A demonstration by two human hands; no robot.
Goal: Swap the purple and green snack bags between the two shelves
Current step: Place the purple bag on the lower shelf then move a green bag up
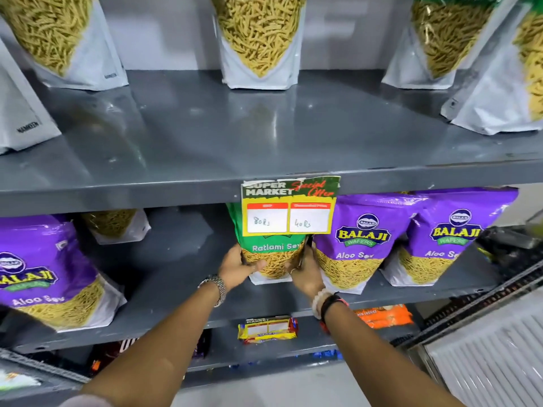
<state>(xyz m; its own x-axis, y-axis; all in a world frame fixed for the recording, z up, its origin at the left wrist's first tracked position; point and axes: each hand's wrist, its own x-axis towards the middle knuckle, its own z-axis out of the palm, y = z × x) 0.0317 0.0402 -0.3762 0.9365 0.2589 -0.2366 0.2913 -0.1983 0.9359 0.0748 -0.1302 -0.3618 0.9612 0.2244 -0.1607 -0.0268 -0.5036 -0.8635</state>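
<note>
A green Ratlami Sev bag (271,248) stands upright on the lower shelf (176,289), under a price tag. My left hand (238,267) grips its left edge and my right hand (304,271) grips its right edge. Right of it stand two purple Aloo Sev bags (358,242) (440,239), the nearer one touching my right hand. Another purple bag (44,274) stands at the far left of the same shelf. On the upper shelf (235,136) stand several green-topped bags (260,39), their tops cut off by the frame.
A special-offer price tag (289,207) hangs from the upper shelf's front edge and hides the green bag's top. A small bag (117,224) sits at the back of the lower shelf. Biscuit packs (267,329) lie on the shelf below. A white ribbed panel (484,356) stands at the right.
</note>
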